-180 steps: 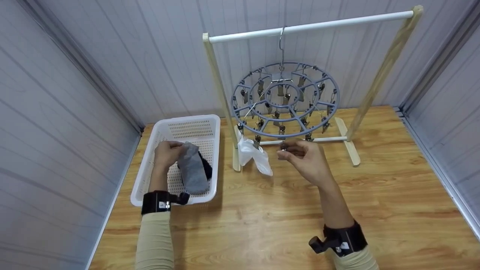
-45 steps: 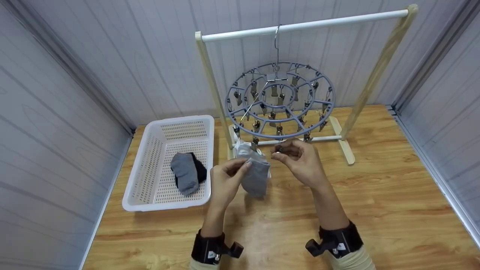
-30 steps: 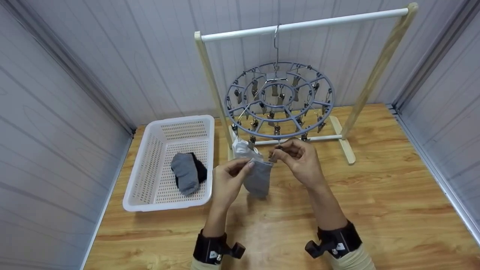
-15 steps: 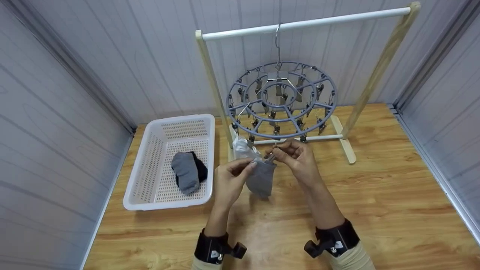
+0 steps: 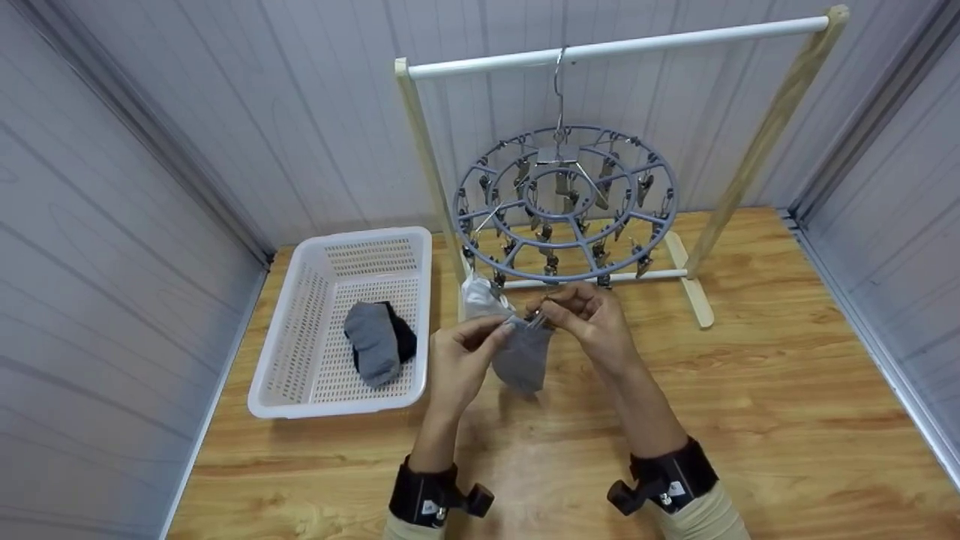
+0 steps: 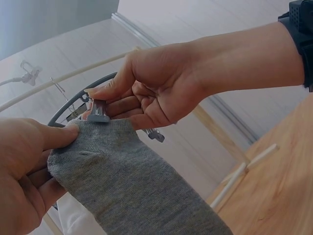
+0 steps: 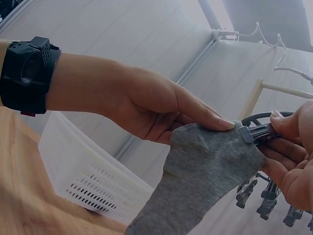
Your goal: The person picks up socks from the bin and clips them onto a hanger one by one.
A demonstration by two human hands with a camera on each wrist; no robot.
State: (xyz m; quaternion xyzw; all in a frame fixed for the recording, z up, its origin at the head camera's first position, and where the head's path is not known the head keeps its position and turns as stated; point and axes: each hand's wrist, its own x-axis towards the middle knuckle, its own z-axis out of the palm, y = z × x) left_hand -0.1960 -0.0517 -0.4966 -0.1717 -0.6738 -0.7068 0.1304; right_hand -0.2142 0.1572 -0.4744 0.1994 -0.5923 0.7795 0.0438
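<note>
A grey sock hangs between both hands, just below the front rim of the round clip hanger. My left hand pinches the sock's top edge between thumb and fingers. With thumb and fingers, my right hand pinches a metal clip. The clip's mouth lies over the sock's upper edge in both wrist views; in the right wrist view the clip sits close beside the left fingertips. Behind the grey sock, a white sock hangs from the hanger's left front.
A white perforated basket at left holds another grey sock lying over a black one. The hanger hooks over the white bar of a wooden-legged rack. Several clips dangle around its rings. Walls stand left, behind and right.
My left hand has brought the grey sock from the basket to the hanger. My right hand has moved the clip down and left onto the sock's edge, and the hanger has turned slightly.
</note>
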